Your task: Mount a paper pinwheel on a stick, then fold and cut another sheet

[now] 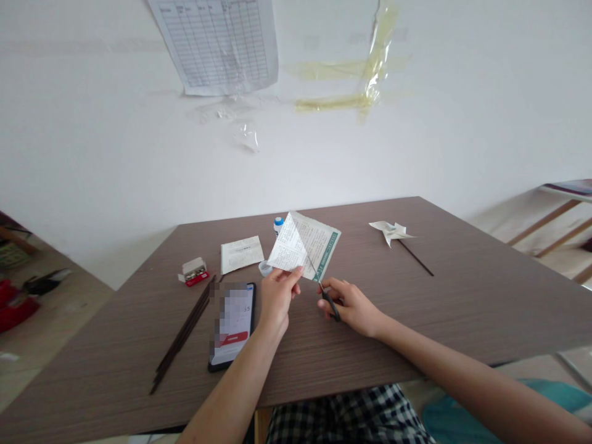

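A square of printed paper [308,245] with a diagonal crease and a green strip along one edge is held up above the table. My left hand [279,298] pinches its lower left edge between thumb and fingers. In my right hand [354,303] is a pair of scissors [331,304] with black handles, its blades at the paper's bottom corner. The blades lie along the diagonal; whether they have cut into the paper I cannot tell. Behind the paper a small bottle with a blue cap [278,222] is partly hidden.
A phone [234,327], dark thin sticks [182,336], a small red and white box [194,272] and a stack of paper squares [242,254] lie to the left. A small translucent lid or dish [265,269] sits behind my left hand. At the right lies a paper pinwheel [391,232] on a stick.
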A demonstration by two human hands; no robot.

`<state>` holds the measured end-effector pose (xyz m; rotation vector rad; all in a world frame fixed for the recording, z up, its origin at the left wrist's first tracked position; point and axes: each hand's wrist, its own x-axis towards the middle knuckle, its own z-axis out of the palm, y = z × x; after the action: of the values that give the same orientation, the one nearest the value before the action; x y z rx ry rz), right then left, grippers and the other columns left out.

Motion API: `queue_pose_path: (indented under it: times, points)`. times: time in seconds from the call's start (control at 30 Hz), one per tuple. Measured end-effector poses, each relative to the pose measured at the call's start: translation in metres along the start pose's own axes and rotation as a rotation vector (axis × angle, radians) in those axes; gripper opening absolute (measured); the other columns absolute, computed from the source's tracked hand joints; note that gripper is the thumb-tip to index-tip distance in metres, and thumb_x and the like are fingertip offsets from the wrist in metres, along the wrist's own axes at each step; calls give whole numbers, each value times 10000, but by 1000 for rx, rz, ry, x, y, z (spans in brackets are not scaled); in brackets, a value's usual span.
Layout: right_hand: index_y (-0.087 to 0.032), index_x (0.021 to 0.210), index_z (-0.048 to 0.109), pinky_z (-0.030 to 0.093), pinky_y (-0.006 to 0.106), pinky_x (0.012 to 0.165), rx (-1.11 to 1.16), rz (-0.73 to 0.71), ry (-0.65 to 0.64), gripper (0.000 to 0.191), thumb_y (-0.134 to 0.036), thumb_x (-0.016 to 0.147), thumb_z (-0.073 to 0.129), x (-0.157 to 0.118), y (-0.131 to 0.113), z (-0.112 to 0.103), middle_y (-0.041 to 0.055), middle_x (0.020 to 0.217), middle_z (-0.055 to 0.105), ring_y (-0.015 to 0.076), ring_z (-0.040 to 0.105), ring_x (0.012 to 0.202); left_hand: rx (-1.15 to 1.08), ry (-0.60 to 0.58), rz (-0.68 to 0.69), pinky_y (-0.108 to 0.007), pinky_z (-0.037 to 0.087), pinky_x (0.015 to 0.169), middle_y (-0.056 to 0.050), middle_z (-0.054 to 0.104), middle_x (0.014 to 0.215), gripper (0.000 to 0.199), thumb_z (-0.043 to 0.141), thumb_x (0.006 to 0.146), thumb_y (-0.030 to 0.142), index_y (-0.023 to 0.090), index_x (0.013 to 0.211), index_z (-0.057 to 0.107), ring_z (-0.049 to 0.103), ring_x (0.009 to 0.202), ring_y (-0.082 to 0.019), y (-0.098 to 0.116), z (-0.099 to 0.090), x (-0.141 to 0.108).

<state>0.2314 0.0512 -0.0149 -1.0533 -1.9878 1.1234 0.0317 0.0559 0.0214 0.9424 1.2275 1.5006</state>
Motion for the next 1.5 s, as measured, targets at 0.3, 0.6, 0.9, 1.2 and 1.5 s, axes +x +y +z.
queue_pose_path:
  times: [0.3, 0.6, 0.9, 1.2, 1.5]
  points:
    - [-265, 1165, 666, 510, 485, 1149, -15, 1, -5, 442, -696, 1068, 682, 0, 0, 0, -10, 785, 839, 250, 768, 754, 1, -5, -5, -231, 279, 495, 34, 595, 531, 447, 1012, 561, 519, 211, 639, 698, 459, 471, -85, -1, 0, 2]
    - [-250, 1165, 720, 547, 435, 950, 7, -8, 32, 417, -645, 1039, 765, -1, 3, 0, -42, 679, 768, 223, 687, 652, 4, 23, -1, -239, 258, 489, 43, 589, 535, 396, 980, 544, 478, 212, 619, 697, 434, 468, -78, 1, 1, 1]
    - [-239, 1105, 721, 490, 361, 746, 103, 16, 38, 557, -779, 994, 795, 1, 4, 0, -37, 668, 720, 195, 628, 620, 4, 4, 21, -242, 250, 488, 40, 612, 573, 414, 1005, 562, 491, 204, 659, 723, 421, 460, -68, -2, 0, 3]
    - [-241, 1079, 695, 516, 387, 810, 78, 10, 37, 586, -820, 999, 735, 1, 0, -2, -32, 678, 716, 202, 635, 640, 11, -23, 16, -237, 244, 481, 45, 584, 563, 410, 993, 579, 475, 208, 626, 685, 420, 458, -67, -1, 0, 1]
    - [-248, 1091, 681, 533, 381, 797, 105, 10, 25, 573, -813, 1006, 732, 2, 3, -1, -39, 676, 714, 206, 670, 635, 23, -23, 16, -234, 249, 476, 45, 590, 565, 474, 1035, 582, 513, 215, 638, 671, 429, 456, -72, -3, -1, 3]
